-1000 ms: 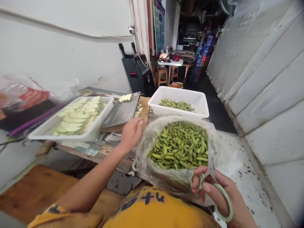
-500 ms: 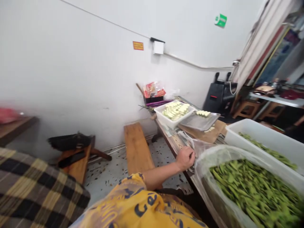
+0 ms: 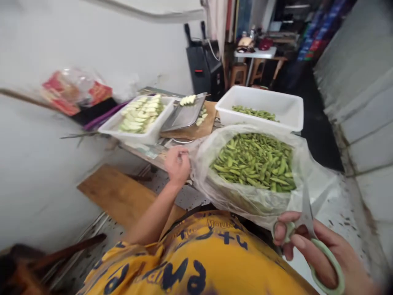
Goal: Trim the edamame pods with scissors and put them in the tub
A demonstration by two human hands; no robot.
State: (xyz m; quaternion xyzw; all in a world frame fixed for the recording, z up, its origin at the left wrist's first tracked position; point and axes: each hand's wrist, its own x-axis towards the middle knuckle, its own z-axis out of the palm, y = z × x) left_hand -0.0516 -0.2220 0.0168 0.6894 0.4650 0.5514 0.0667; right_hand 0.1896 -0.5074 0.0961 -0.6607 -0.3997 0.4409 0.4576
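Note:
My left hand point(image 3: 177, 164) is closed on the left rim of a clear plastic bag point(image 3: 215, 188) filled with green edamame pods point(image 3: 254, 160). My right hand point(image 3: 319, 250) grips light green scissors point(image 3: 319, 250) at the bag's near right corner, with the blades pointing up along the plastic. The bag sits on the table edge in front of my yellow shirt.
A white tub point(image 3: 276, 107) holding a few pods stands behind the bag. To the left are a white tray of pale vegetable slices point(image 3: 139, 116), a metal tray point(image 3: 184, 114) on a wooden board and a wooden bench point(image 3: 123, 196). A black machine point(image 3: 205, 65) stands by the wall.
My head swung left toward the wall and bench, then back to the table. My left hand went from resting near the bag to pinching its rim. The scissors stayed in my right hand.

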